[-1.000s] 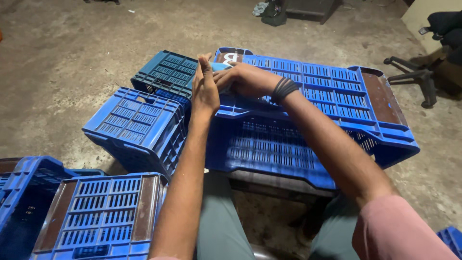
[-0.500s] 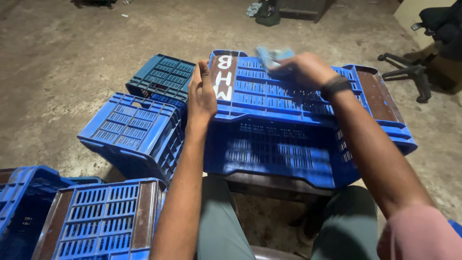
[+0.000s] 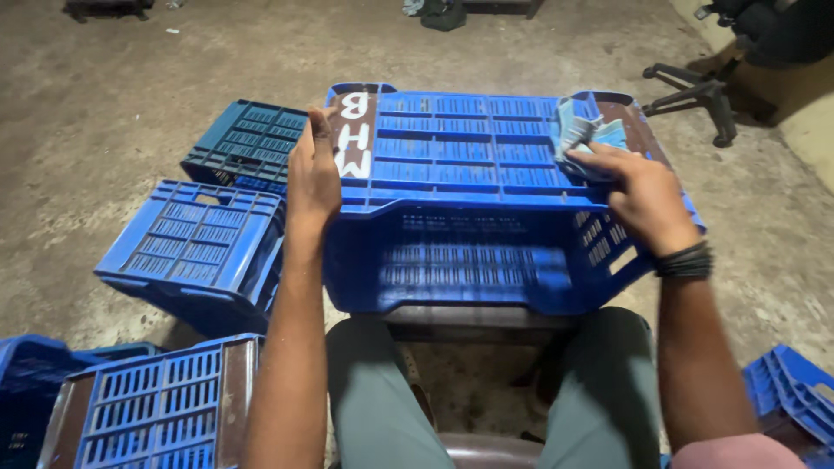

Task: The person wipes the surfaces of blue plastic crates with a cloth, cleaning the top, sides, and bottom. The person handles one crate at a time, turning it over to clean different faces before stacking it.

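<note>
Head view, looking down over the seated person's knees. Left to right:

Upturned blue slotted plastic crate with brown end strips (image 3: 165, 408), near left, cut off by the lower edge. Second blue plastic crate tipped on its side (image 3: 191, 247), left, on the concrete floor (image 3: 113, 104). Darker teal plastic crate (image 3: 243, 143) beyond it, partly hidden by the main crate.

Left hand (image 3: 313, 169): flat, fingers straight and together, pressed against the left end of the main crate; it grips nothing.

Large blue slotted plastic crate (image 3: 460, 200), centre, turned bottom-up on a dark stool whose top barely shows beneath it. Ribbed base faces up, with rows of slots, brown strips at both ends and white painted letters on the left strip. Long axis runs left to right; the near long wall faces the person. Its far wall and inside are hidden.

Light blue crumpled cloth (image 3: 582, 130), on the crate's far right corner, bunched so its shape is unclear.

Right hand (image 3: 643, 195): fingers curled, fingertips pinning the cloth's near edge to the crate base; black bands on the wrist.

Black chair base with castors (image 3: 695, 95), far right, partly out of view.
</note>
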